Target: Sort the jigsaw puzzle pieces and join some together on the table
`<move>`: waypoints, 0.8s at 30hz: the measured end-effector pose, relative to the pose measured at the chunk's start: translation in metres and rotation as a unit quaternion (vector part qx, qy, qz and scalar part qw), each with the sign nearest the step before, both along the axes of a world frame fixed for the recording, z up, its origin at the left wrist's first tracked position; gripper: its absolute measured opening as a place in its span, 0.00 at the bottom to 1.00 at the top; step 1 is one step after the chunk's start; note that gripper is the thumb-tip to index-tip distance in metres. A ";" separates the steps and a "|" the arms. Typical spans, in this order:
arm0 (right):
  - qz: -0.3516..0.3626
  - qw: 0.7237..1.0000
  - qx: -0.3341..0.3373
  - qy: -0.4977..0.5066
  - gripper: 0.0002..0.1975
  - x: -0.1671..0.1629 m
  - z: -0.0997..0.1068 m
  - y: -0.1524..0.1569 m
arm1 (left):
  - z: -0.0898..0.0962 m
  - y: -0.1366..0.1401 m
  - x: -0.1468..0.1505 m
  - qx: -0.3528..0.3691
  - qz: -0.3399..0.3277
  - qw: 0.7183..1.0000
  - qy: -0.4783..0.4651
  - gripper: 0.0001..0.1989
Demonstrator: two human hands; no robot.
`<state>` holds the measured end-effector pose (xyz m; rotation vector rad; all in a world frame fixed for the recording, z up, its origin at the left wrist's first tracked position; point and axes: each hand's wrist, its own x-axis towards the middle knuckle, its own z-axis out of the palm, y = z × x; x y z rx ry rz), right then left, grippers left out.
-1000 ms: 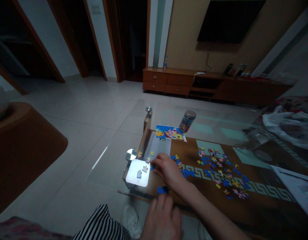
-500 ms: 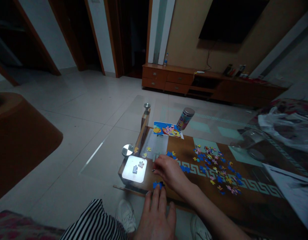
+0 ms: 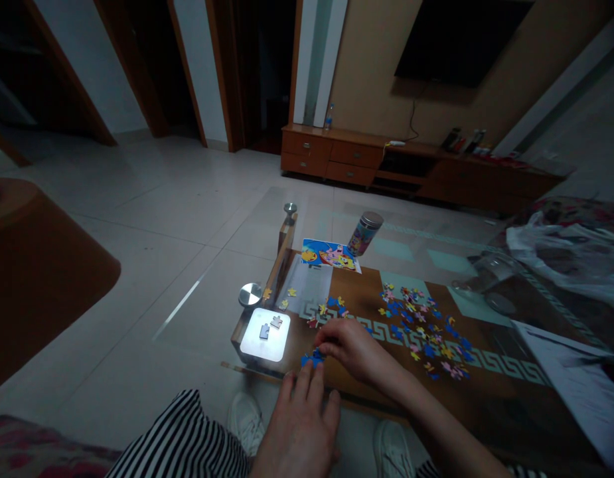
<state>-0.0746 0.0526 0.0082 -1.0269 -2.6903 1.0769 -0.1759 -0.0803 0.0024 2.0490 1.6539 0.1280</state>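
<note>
A small cluster of blue puzzle pieces (image 3: 310, 361) lies on the glass table near its front edge. My left hand (image 3: 305, 408) rests flat with the fingers apart, its fingertips touching the near side of that cluster. Just beyond, my right hand (image 3: 354, 345) is closed in a pinch on a small dark puzzle piece at the cluster's far edge; the fingers partly hide it. To the left, a white square tray (image 3: 251, 346) holds two grey-looking pieces. Several yellow and orange pieces, such as a yellow piece (image 3: 292, 292), lie behind the tray.
Many loose pieces (image 3: 426, 325) spread over the table to the right. A picture card (image 3: 331, 255) and a printed tin (image 3: 365, 234) stand farther back. Paper (image 3: 570, 378), a clear container (image 3: 496, 279) and a plastic bag (image 3: 560, 259) are at the right.
My right hand has moved from beside the tray toward me and slightly right, bringing its piece to the blue cluster. My left hand stays at the cluster. Pieces behind the right hand are uncovered.
</note>
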 end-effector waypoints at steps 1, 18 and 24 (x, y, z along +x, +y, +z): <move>-0.005 1.000 -0.001 -0.009 0.08 0.001 -0.001 0.000 | 0.005 0.003 -0.004 0.004 0.016 1.000 0.001 0.22; -0.043 0.998 0.036 0.007 0.10 0.014 -0.008 -0.016 | 0.002 0.025 -0.028 0.040 0.149 0.987 0.042 0.12; -0.048 0.995 0.082 -0.018 0.08 0.013 -0.009 -0.020 | -0.001 0.027 -0.028 0.042 0.148 0.987 0.053 0.12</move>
